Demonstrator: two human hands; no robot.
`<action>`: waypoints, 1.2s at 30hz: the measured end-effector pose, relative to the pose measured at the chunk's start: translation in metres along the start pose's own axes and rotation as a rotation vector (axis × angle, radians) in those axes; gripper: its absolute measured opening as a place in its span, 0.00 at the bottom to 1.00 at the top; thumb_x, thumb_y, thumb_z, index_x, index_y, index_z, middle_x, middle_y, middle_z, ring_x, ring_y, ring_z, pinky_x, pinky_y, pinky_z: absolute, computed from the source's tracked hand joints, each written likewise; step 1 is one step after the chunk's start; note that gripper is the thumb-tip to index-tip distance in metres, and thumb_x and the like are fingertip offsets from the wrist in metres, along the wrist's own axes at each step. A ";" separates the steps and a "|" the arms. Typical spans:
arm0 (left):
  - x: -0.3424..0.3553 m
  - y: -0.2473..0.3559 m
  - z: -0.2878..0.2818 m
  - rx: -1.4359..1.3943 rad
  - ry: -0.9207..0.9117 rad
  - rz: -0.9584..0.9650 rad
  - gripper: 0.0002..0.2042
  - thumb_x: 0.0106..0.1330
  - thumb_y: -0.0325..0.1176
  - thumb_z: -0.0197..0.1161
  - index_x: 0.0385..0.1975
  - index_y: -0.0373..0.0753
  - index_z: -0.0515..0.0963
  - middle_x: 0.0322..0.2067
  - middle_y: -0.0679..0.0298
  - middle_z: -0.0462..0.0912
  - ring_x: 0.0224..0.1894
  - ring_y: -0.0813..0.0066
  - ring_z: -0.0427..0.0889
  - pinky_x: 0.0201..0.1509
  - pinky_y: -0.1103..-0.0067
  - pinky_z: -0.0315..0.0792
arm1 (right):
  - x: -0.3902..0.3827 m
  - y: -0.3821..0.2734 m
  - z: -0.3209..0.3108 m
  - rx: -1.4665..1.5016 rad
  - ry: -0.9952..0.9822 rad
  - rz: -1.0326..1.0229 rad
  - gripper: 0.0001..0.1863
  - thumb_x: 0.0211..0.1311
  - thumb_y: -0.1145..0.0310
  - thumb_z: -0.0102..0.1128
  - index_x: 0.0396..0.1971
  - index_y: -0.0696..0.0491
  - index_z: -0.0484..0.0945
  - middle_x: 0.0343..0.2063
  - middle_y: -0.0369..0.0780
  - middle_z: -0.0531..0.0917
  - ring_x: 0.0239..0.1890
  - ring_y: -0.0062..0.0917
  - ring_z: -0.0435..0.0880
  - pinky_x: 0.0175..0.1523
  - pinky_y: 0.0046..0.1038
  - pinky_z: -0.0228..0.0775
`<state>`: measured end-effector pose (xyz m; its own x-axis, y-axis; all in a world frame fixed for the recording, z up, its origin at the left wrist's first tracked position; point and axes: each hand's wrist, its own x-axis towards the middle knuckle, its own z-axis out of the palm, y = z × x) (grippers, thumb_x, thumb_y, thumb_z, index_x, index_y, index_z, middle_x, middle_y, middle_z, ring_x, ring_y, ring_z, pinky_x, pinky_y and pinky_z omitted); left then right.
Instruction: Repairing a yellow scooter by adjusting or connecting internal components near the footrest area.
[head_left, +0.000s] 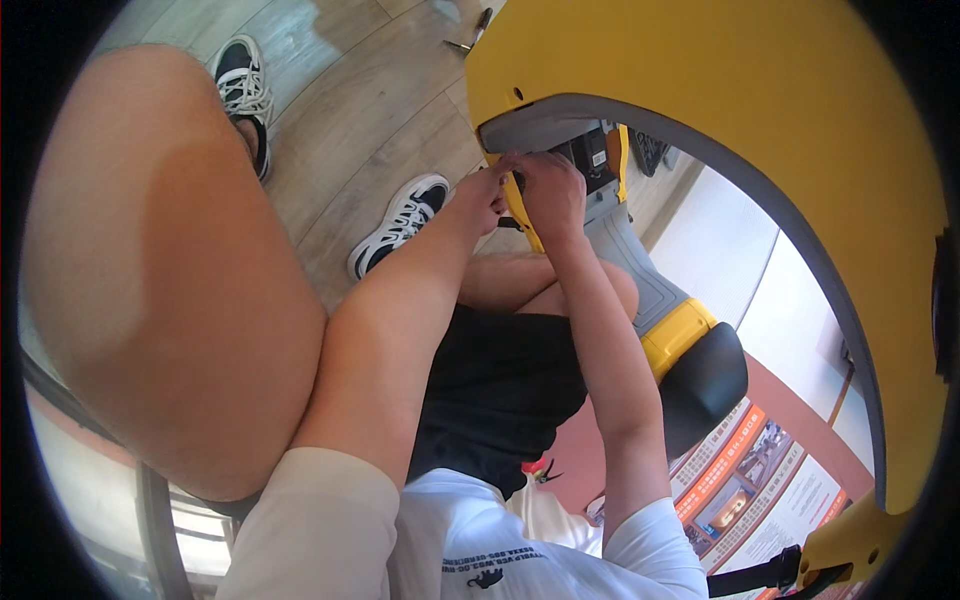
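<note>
My left hand (485, 196) and my right hand (555, 192) meet at the inner edge of a yellow scooter's front body (700, 60). Both have curled fingers. Just below the grey trim (700, 150), the left fingers close around something dark and small, mostly hidden. Beside it, my right hand bends over the same spot, its fingertips pointing left; what they hold is covered. A narrow yellow panel edge (524, 222) runs down between the hands. Behind the right hand sits an open bay with a black labelled box (592, 160).
Right of my knees lie the scooter's grey footboard (640, 262) and black seat (708, 385). A dark slender tool (482, 24) rests on the wood-look floor (350, 120) at the top. My shoes (402, 222) stand on that floor. A printed poster (750, 480) shows at lower right.
</note>
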<state>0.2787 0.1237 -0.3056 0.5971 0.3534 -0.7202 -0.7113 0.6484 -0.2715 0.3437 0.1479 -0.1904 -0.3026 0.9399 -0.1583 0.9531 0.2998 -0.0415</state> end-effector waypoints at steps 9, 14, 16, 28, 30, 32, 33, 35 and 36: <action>0.004 -0.009 0.008 -0.120 0.068 -0.094 0.11 0.61 0.39 0.69 0.24 0.44 0.73 0.17 0.72 0.64 0.14 0.82 0.53 0.16 0.82 0.47 | -0.019 0.007 0.016 0.250 -0.045 0.673 0.21 0.58 0.53 0.62 0.28 0.59 0.83 0.24 0.45 0.84 0.28 0.35 0.84 0.36 0.31 0.74; 0.012 -0.012 -0.001 -0.159 0.066 -0.068 0.10 0.62 0.41 0.68 0.27 0.43 0.76 0.20 0.71 0.67 0.14 0.82 0.54 0.16 0.81 0.49 | -0.012 0.006 0.009 0.419 -0.348 0.942 0.23 0.58 0.52 0.62 0.24 0.62 0.83 0.20 0.47 0.83 0.25 0.35 0.84 0.34 0.31 0.74; 0.015 -0.012 -0.002 -0.182 0.068 -0.020 0.11 0.62 0.41 0.67 0.29 0.42 0.77 0.21 0.72 0.68 0.14 0.82 0.55 0.16 0.82 0.49 | -0.012 -0.001 0.010 0.621 -0.273 0.927 0.22 0.57 0.53 0.62 0.25 0.61 0.83 0.18 0.46 0.83 0.23 0.33 0.84 0.32 0.30 0.74; 0.000 -0.010 0.002 -0.018 -0.018 0.027 0.07 0.60 0.33 0.67 0.29 0.41 0.75 0.20 0.71 0.67 0.13 0.81 0.54 0.17 0.81 0.48 | -0.009 0.003 0.012 0.147 0.128 0.151 0.13 0.53 0.62 0.65 0.35 0.54 0.82 0.26 0.43 0.84 0.27 0.33 0.83 0.34 0.30 0.73; 0.008 -0.011 0.002 -0.032 -0.040 0.012 0.08 0.60 0.34 0.67 0.31 0.41 0.74 0.20 0.71 0.69 0.16 0.81 0.60 0.18 0.83 0.51 | -0.013 0.003 0.014 0.276 0.087 0.353 0.13 0.57 0.61 0.63 0.34 0.56 0.82 0.27 0.42 0.84 0.26 0.29 0.83 0.33 0.28 0.73; 0.013 -0.011 -0.001 -0.047 -0.055 0.005 0.09 0.60 0.34 0.67 0.33 0.41 0.73 0.21 0.71 0.70 0.18 0.81 0.65 0.19 0.85 0.54 | -0.014 -0.003 0.015 0.414 0.041 0.550 0.15 0.60 0.60 0.62 0.34 0.58 0.82 0.28 0.42 0.84 0.25 0.26 0.83 0.31 0.27 0.72; 0.012 -0.012 0.003 -0.044 -0.032 -0.001 0.09 0.61 0.35 0.66 0.35 0.41 0.74 0.21 0.71 0.71 0.20 0.81 0.67 0.20 0.86 0.56 | -0.014 -0.005 0.010 0.555 -0.067 0.760 0.16 0.62 0.59 0.61 0.33 0.60 0.82 0.26 0.41 0.84 0.24 0.23 0.83 0.31 0.25 0.72; 0.009 -0.012 0.006 -0.041 -0.008 -0.008 0.08 0.62 0.35 0.65 0.36 0.41 0.75 0.22 0.71 0.73 0.22 0.81 0.70 0.21 0.86 0.58 | -0.014 -0.005 0.010 0.694 -0.179 0.971 0.18 0.63 0.57 0.59 0.32 0.61 0.82 0.25 0.41 0.85 0.24 0.20 0.83 0.30 0.23 0.72; 0.003 -0.012 0.010 -0.029 -0.029 -0.029 0.08 0.63 0.35 0.64 0.38 0.41 0.75 0.23 0.71 0.73 0.23 0.81 0.71 0.21 0.86 0.59 | -0.015 -0.002 0.014 0.864 -0.150 0.973 0.18 0.63 0.58 0.60 0.30 0.61 0.82 0.25 0.42 0.85 0.24 0.23 0.84 0.30 0.25 0.73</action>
<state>0.2924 0.1241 -0.2981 0.6277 0.3542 -0.6932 -0.7036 0.6391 -0.3107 0.3465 0.1312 -0.2013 0.4588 0.6668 -0.5872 0.4945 -0.7407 -0.4548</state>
